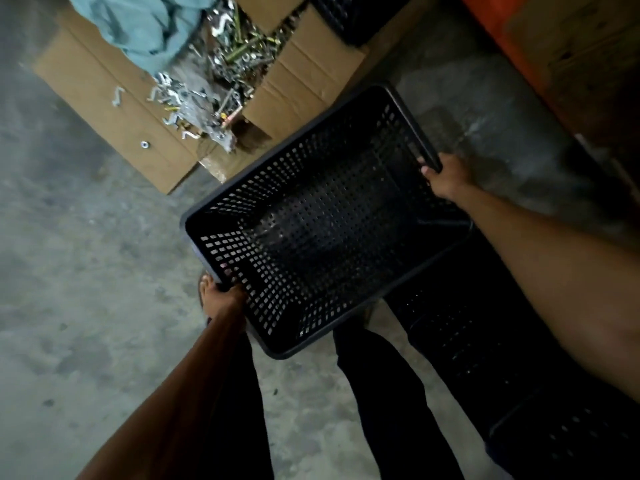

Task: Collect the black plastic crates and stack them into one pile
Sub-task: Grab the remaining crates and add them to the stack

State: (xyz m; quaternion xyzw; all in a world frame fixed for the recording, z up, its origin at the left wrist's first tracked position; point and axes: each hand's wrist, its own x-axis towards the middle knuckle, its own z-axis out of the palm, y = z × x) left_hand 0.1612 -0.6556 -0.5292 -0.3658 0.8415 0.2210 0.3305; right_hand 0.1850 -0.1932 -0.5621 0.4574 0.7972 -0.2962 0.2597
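We observe a black perforated plastic crate [322,223] held tilted above the grey concrete floor [86,289], open side toward us. The left hand [225,296] is clamped on its near rim; the right hand [445,176] is clamped on the far rim. Further black crates [485,341] sit at the floor's right, partly beneath it.

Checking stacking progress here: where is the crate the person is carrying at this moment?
In the head view the carried crate is mid-frame, held off the floor by the left hand and right hand, just left of the dark crates on the floor.
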